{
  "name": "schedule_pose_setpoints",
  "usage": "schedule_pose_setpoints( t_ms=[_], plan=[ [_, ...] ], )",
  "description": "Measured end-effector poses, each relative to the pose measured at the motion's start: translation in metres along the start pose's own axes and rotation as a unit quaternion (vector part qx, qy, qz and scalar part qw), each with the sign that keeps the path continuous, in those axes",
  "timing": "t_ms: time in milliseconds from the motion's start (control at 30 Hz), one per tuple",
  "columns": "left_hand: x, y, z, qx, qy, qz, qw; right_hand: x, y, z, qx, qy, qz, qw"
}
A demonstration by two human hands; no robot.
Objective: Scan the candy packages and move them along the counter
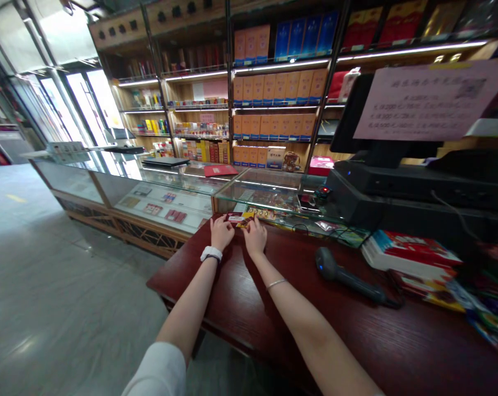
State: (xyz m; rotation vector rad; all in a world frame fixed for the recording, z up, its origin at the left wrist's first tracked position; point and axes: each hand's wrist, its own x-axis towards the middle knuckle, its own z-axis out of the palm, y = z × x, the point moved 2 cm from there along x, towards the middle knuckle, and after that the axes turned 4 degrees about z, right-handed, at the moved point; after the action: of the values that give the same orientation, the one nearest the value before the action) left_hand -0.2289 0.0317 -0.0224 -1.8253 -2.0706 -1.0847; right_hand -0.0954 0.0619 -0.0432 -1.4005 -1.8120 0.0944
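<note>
Both my hands reach forward over a dark red wooden counter. My left hand, with a white watch on the wrist, has its fingers curled on a small red and white packet at the counter's far edge. My right hand, a thin bracelet on its wrist, pinches a small yellow and red packet right beside it. The two hands almost touch. The packets lie against the base of a glass display case.
A black barcode scanner lies on the counter to the right. Stacked colourful booklets sit beyond it, below a till screen with a pink notice. Glass showcases run left; shelves of boxed goods line the back wall. Grey floor lies left.
</note>
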Motion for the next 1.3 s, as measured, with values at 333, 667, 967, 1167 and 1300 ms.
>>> schedule_pose_setpoints(
  t_ms=[333,667,967,1167,1300],
  plan=[
    [0.021,-0.029,0.012,0.034,-0.053,-0.058,0.996,0.013,-0.02,0.038,-0.003,-0.071,0.059,0.996],
    [0.032,-0.05,0.026,0.002,-0.125,-0.089,0.988,0.022,-0.012,0.061,-0.016,-0.129,0.038,0.991],
    [0.03,-0.052,0.033,0.02,-0.157,-0.085,0.984,0.02,-0.01,0.066,-0.063,-0.201,0.065,0.975],
    [0.017,-0.037,0.023,0.07,-0.119,-0.025,0.99,0.013,-0.015,0.049,-0.062,-0.16,0.02,0.985],
    [0.006,-0.022,0.015,0.097,-0.105,-0.012,0.99,0.002,-0.017,0.033,-0.074,-0.139,-0.037,0.987]
  ],
)
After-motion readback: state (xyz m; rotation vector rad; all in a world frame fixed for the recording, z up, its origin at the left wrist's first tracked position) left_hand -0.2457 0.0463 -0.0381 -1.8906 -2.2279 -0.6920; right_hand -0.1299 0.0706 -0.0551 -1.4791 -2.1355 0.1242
